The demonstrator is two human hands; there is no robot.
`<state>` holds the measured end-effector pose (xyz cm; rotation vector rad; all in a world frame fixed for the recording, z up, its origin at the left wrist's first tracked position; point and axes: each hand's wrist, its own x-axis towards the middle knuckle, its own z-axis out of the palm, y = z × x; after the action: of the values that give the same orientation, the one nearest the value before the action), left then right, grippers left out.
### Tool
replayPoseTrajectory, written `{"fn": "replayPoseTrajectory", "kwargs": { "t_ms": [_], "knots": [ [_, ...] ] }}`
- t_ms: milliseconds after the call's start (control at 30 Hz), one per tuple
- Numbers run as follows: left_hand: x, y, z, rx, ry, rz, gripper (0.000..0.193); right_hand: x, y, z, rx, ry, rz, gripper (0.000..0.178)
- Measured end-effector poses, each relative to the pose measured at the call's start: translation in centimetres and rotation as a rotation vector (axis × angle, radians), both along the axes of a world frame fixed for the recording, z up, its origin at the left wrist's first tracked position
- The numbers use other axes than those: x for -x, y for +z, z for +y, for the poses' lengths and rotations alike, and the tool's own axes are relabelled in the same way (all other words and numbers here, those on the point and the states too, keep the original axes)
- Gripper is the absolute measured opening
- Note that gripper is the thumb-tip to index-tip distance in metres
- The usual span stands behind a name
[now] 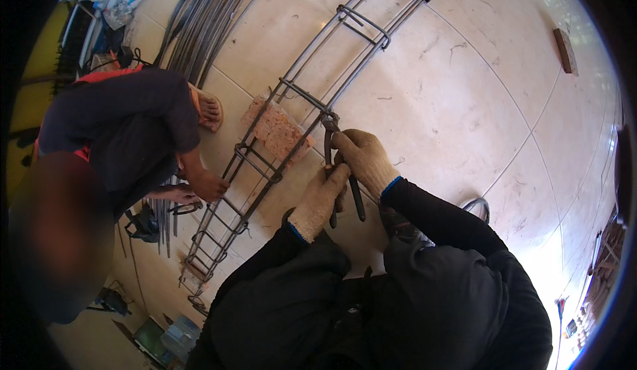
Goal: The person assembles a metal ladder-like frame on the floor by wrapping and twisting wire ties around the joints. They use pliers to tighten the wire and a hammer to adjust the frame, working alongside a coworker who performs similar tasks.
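Step in hand: the wearer seemed to be fastening a crosspiece to a long bar of the steel cage (304, 94), judging by the pliers (359, 204), whose head met that joint.
Cage: it ran diagonally over the tiled floor (451, 105), crossing a rough reddish brick (282, 131) beside the joint.
Left hand (318, 204): gloved, it was closed around the pliers' handles.
Right hand (363, 161): gloved and curled by the pliers' head; whether it gripped the tool or a wire end, I could not tell.
Next move: it probably called for a steady bite and a controlled turn, without dragging the cage off the brick.
Co-worker's hand (211, 187): it touched the cage farther along, so any jolt might have reached both people.
Clear box (180, 335): it stood at the lower left; its contents could not be made out.
Bar bundle (212, 25): long dark rods lay loose on the floor, in no container.
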<state>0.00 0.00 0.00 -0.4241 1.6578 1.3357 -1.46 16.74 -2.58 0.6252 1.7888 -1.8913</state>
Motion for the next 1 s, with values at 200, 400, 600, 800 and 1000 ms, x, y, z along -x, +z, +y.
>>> {"fn": "replayPoseTrajectory", "kwargs": {
  "t_ms": [200,400,600,800,1000],
  "knots": [
    [0.1,3.8,0.9,0.209,-0.286,0.151,0.049,0.0,0.5,-0.1,-0.017,0.004,-0.029,0.047],
    [-0.2,2.6,0.9,0.087,-0.233,-0.028,0.080,0.1,-0.4,-0.3,-0.224,0.109,0.182,0.044],
    [-1.5,0.6,1.6,0.212,-0.257,0.076,0.077,0.1,-1.0,-0.4,-0.222,0.112,0.198,0.043],
    [-2.4,-0.4,1.7,0.179,-0.181,0.066,0.054,0.3,-0.7,0.1,-0.135,0.154,0.094,0.047],
    [-3.4,0.2,0.3,-0.277,0.366,-0.271,0.039,-0.4,-0.2,0.7,-0.207,0.050,-0.087,0.055]
  ]
}}
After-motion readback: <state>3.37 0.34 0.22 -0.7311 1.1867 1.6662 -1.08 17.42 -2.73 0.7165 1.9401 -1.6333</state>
